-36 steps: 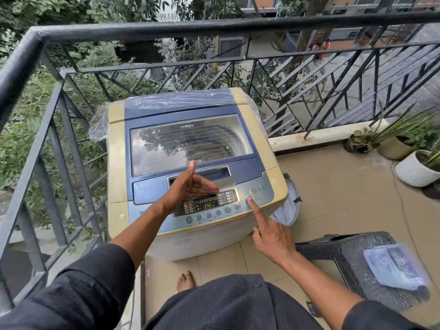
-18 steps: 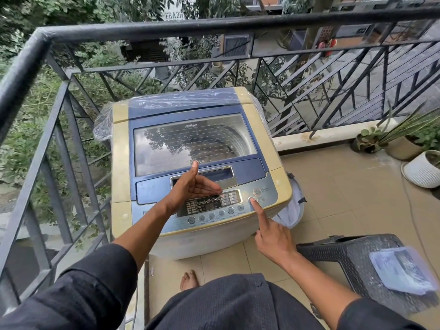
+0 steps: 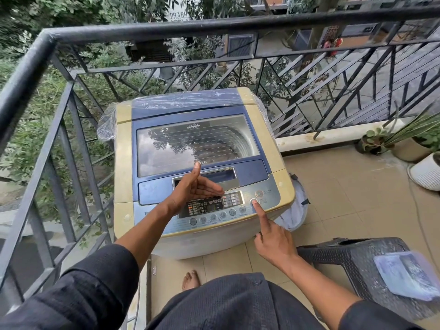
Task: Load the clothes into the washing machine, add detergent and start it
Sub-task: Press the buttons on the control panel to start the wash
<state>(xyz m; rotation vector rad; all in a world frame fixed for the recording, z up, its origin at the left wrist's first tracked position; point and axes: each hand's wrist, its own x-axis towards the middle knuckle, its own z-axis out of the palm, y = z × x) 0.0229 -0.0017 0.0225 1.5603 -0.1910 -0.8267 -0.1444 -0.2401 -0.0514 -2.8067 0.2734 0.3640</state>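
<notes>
1. The right hand (image 3: pixel 273 239) is curled, holding nothing, its index fingertip (image 3: pixel 255 203) pressed on a round button (image 3: pixel 253 201) of the washing machine (image 3: pixel 200 167).
2. The left hand (image 3: pixel 195 186) hovers flat and open, thumb up, empty, above the display (image 3: pixel 209 204).
3. Beyond both hands, the glass lid (image 3: pixel 195 146) lies closed.
4. A dark stool (image 3: pixel 352 260) stands just right of the right hand.

Stool (image 3: pixel 352 260) right of washing machine (image 3: pixel 200 167); railing (image 3: pixel 152 32) behind.
</notes>
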